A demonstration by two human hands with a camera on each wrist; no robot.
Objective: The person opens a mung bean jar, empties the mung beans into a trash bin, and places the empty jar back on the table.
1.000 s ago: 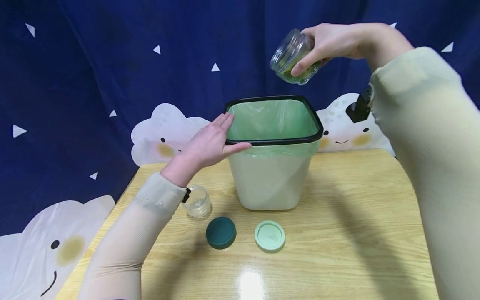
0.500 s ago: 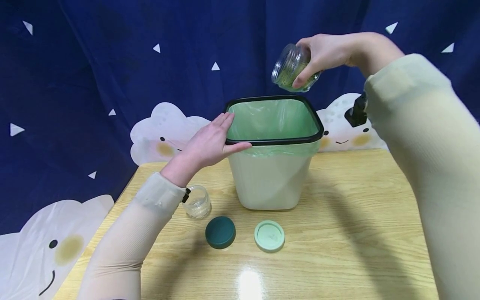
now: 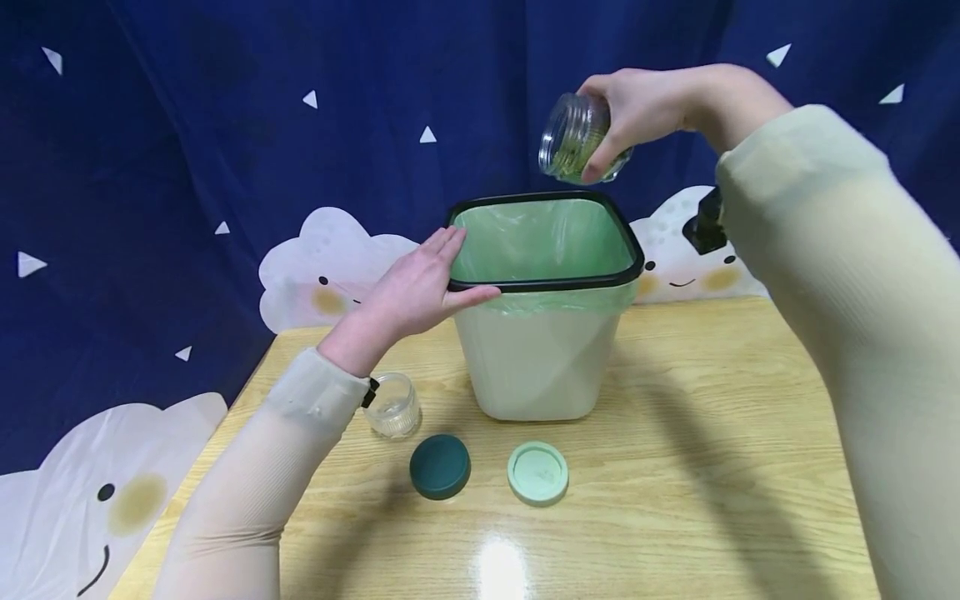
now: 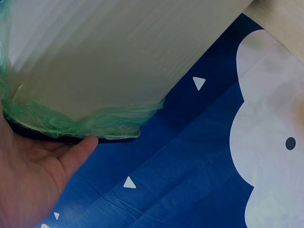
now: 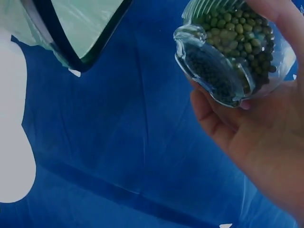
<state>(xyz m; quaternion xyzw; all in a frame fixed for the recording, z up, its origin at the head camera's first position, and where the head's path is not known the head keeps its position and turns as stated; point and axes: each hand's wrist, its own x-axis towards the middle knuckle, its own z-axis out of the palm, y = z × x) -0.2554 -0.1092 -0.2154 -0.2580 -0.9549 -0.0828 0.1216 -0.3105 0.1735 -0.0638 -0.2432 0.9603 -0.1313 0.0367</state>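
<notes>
Above the bin's back right edge, my right hand (image 3: pixel 645 104) grips a clear glass jar (image 3: pixel 570 137) by its body. The jar is tipped well onto its side, its uncovered mouth toward the left. Green mung beans (image 5: pixel 232 35) lie inside it in the right wrist view. My left hand (image 3: pixel 416 287) rests on the near left corner of the white bin (image 3: pixel 536 358), fingers and thumb stretched along its black rim (image 3: pixel 555 286). A green plastic bag (image 3: pixel 543 237) lines the bin and folds over outside below the rim.
A second clear glass jar (image 3: pixel 395 408) stands on the wooden table (image 3: pixel 697 483) beside my left wrist. A dark teal lid (image 3: pixel 440 467) and a pale green lid (image 3: pixel 537 472) lie in front of the bin. A blue curtain (image 3: pixel 225 125) with white triangles hangs behind.
My right hand has brought the jar lower and slightly left, toward the bin, and its mouth has tipped further to the side. My left hand stays at the rim.
</notes>
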